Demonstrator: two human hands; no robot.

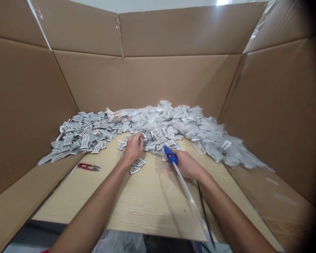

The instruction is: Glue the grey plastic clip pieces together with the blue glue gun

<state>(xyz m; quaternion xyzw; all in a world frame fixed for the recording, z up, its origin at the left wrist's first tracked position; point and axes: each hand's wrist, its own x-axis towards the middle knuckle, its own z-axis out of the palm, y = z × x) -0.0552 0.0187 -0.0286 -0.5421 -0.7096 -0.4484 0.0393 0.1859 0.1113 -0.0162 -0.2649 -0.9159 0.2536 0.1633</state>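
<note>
My left hand (pixel 133 147) reaches into a heap of small grey-and-white shield-shaped patches (pixel 158 138) on a light wooden board (pixel 147 200), its fingers curled on one of them. A couple of patches (pixel 136 166) lie loose just below that hand. My right hand (pixel 186 164) grips a blue glue gun (pixel 170 155), nozzle pointing away toward the heap. A clear glue stick (pixel 188 196) juts from the gun's back toward me, and a black cord (pixel 204 211) runs beside it.
Tall cardboard walls (pixel 173 80) enclose the board on three sides. A second pile of bare patches (pixel 79 137) lies at left, and patches in clear bags (pixel 213 137) are heaped at back right. Red thread snips (pixel 88 166) rest at the board's left edge.
</note>
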